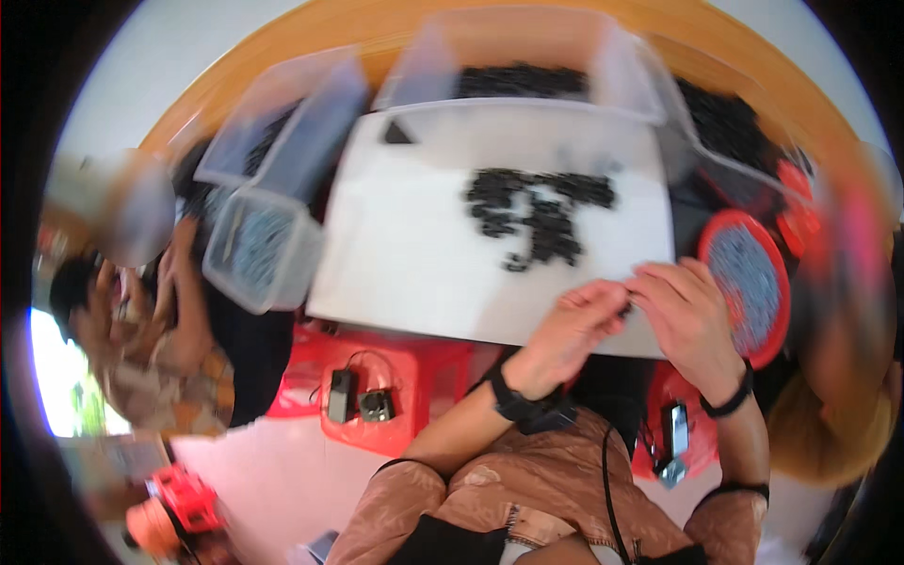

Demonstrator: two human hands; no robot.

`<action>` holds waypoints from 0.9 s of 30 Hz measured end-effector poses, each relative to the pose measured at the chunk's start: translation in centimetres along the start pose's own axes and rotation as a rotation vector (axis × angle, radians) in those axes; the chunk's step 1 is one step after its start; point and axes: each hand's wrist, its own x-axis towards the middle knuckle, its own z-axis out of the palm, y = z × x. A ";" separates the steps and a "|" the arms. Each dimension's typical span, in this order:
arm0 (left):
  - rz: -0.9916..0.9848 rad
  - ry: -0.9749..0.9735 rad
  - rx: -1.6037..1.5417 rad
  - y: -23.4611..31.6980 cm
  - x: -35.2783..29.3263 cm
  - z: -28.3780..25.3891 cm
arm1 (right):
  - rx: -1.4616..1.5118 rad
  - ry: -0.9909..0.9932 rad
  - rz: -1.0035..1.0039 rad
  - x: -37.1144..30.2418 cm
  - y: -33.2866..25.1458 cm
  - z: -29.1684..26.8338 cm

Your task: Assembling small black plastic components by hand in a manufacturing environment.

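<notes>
Over the near right edge of the white board (405,226), my left hand (582,318) and my right hand (690,306) meet at the fingertips. My left fingers are closed on a small dark piece (623,309), mostly covered by the fingers. The right thumb and fingers pinch at the same spot; whether they grip that piece or something smaller is hidden. Beyond my hands, a loose pile of small black parts (551,231) is spread on the board. A black triangular piece (397,133) lies near the board's far left corner.
Clear plastic bins (626,80) with black parts stand along the far side. A clear tub (306,259) of grey-blue pins is at left, a red round tray (783,315) of similar pins at right. Red stools (400,438) hold small devices. Other people sit on both sides.
</notes>
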 end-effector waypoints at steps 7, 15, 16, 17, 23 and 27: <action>0.012 -0.025 0.025 -0.9 0.0 -0.4 | -0.110 -0.119 -0.097 0.4 -0.6 -0.3; 0.152 0.057 0.103 1.1 -0.1 0.7 | 0.270 -0.011 0.253 0.3 1.4 0.1; 0.146 0.048 0.156 1.1 0.2 0.2 | 0.406 -0.004 0.399 0.1 1.2 -0.1; 0.125 0.052 0.174 1.2 0.4 0.0 | 0.431 0.010 0.442 -0.4 1.2 0.0; 0.089 0.026 0.245 0.3 1.0 0.9 | 0.516 0.038 0.566 -3.1 1.1 0.8; 0.114 0.024 0.317 -0.1 0.7 0.8 | 0.477 0.045 0.519 -3.6 1.1 1.4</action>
